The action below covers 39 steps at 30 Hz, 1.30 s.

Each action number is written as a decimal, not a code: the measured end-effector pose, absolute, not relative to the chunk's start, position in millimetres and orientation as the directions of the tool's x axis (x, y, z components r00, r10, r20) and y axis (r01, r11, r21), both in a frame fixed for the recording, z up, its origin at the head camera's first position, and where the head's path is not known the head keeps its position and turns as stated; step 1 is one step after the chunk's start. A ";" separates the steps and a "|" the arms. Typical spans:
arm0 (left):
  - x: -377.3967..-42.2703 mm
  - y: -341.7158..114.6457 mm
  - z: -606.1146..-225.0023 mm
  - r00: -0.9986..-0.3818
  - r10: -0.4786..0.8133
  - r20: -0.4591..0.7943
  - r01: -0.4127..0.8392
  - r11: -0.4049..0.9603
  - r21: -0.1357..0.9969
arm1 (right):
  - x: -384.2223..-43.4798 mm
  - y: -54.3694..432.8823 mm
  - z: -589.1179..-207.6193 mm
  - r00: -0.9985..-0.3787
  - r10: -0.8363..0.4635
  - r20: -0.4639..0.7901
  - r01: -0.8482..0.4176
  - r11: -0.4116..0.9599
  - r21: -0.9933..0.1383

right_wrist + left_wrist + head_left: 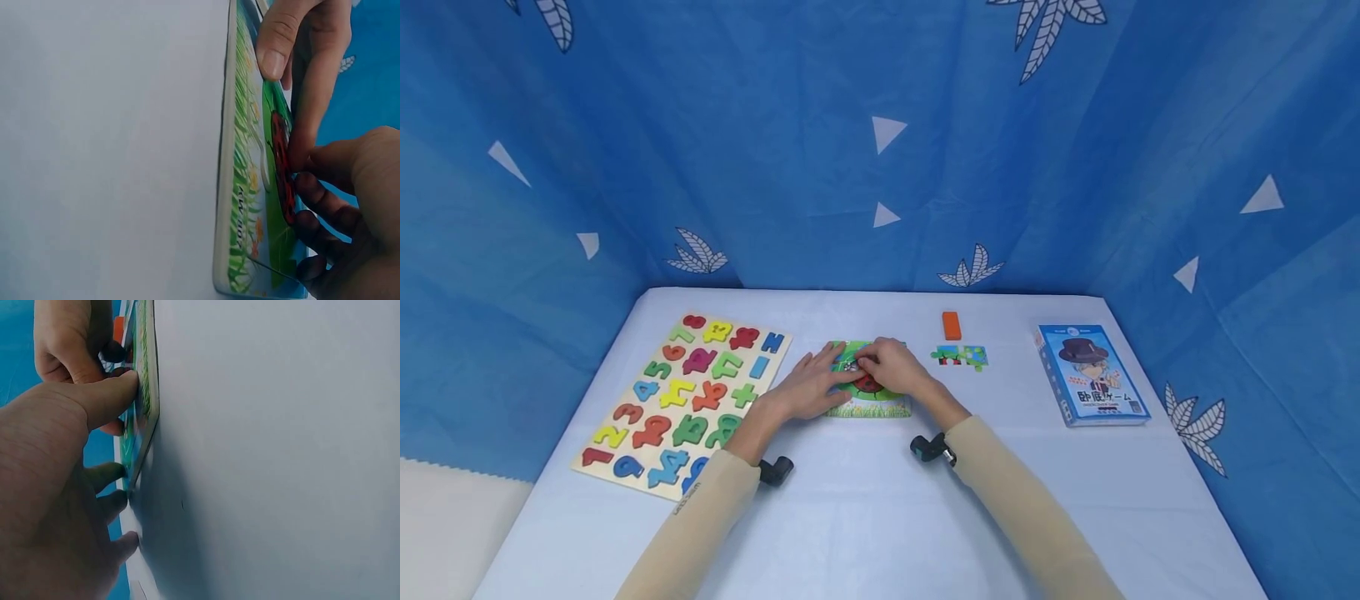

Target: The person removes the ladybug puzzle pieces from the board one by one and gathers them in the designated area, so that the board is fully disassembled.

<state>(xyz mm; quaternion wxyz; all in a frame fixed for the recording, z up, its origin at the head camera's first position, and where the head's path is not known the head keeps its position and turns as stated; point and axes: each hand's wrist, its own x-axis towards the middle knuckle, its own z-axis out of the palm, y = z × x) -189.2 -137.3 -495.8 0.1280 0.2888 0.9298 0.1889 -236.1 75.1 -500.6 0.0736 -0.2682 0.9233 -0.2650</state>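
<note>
A small jigsaw puzzle (872,409) with grass along its near edge lies flat on the table. A red ladybug picture (280,150) fills its middle. My left hand (805,389) rests on the puzzle's left side with fingers spread and fairly straight; the left thumb (115,397) lies on the puzzle. From the right, my right hand (891,365) bends its fingers down onto the ladybug. In the right wrist view, the right thumb and a left fingertip meet over the ladybug. Whether a piece is between the right fingers is hidden. Joined loose puzzle pieces (973,356) lie to the right.
An orange block (951,326) lies behind the loose pieces. At the left is a wooden number board (647,393) with coloured numerals. A blue game box (1093,375) lies at the right. Blue curtains (820,150) hang behind and beside the white table (865,517).
</note>
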 end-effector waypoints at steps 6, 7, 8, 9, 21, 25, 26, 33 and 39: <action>-191.1 -137.8 -497.9 -0.802 0.587 -0.111 0.496 0.758 0.423 | -234.3 71.8 -501.5 -0.852 -0.524 0.017 -0.455 0.722 -0.522; -191.2 -137.8 -498.3 -0.803 0.587 -0.107 0.496 0.756 0.427 | -234.0 71.5 -502.0 -0.854 -0.520 0.017 -0.450 0.722 -0.526; -191.3 -138.0 -498.6 -0.804 0.585 -0.105 0.494 0.756 0.429 | -233.6 71.0 -502.1 -0.857 -0.514 0.019 -0.445 0.721 -0.531; -191.2 -137.9 -498.7 -0.806 0.582 -0.106 0.490 0.758 0.431 | -233.0 70.5 -502.3 -0.861 -0.508 0.020 -0.437 0.721 -0.538; -190.3 -137.0 -496.8 -0.813 0.576 -0.087 0.481 0.748 0.457 | -229.9 69.6 -501.0 -0.883 -0.469 0.002 -0.379 0.711 -0.592; -191.0 -136.2 -496.6 -0.813 0.576 -0.088 0.480 0.748 0.459 | -229.4 70.2 -500.4 -0.885 -0.466 0.004 -0.372 0.703 -0.606; -191.1 -136.0 -496.6 -0.813 0.576 -0.087 0.481 0.748 0.458 | -229.5 70.3 -500.5 -0.884 -0.467 0.004 -0.372 0.701 -0.608; -191.3 -136.3 -498.0 -0.806 0.587 -0.078 0.499 0.744 0.443 | -230.2 71.1 -501.0 -0.886 -0.464 -0.003 -0.367 0.704 -0.608; -189.7 -136.5 -497.4 -0.804 0.590 -0.080 0.504 0.745 0.436 | -228.8 70.6 -500.1 -0.888 -0.460 0.026 -0.378 0.696 -0.611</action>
